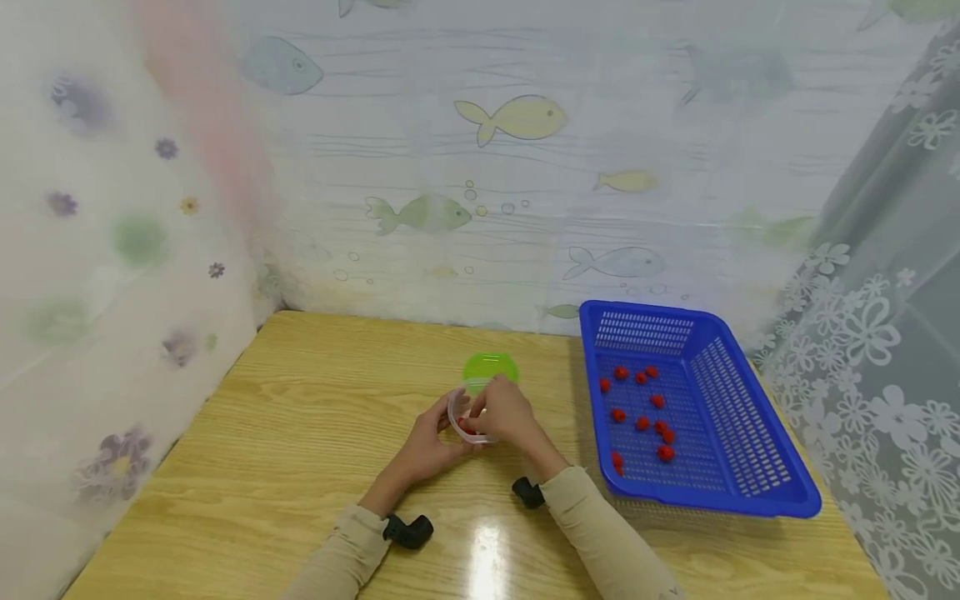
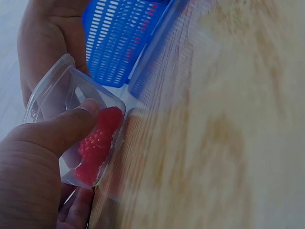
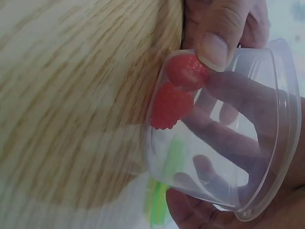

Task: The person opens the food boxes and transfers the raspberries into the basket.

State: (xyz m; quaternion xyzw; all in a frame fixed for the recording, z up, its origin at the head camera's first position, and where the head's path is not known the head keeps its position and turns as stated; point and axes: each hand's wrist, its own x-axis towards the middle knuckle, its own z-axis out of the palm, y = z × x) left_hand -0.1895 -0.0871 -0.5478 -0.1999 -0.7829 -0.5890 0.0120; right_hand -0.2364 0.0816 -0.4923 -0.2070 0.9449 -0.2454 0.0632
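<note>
My left hand point(image 1: 431, 450) holds a clear plastic container point(image 3: 228, 188) from the side, its thumb on the outer wall. The container is tilted with its rim toward the right hand. Inside, red raspberries point(image 3: 171, 105) lie together against the bottom. My right hand point(image 1: 510, 411) reaches in through the opening, and its fingertips pinch at a raspberry; the wall and the other hand partly hide the grip. Just behind the container a green lid point(image 1: 491, 365) lies on the wooden table point(image 1: 322, 400).
A blue perforated basket point(image 1: 750, 500) stands on the right of the table, with several raspberries point(image 1: 666, 452) scattered over its floor. A fish-patterned curtain point(image 1: 420, 275) hangs behind the table's back edge. Sheer flowered fabric point(image 1: 885, 417) hangs at the right.
</note>
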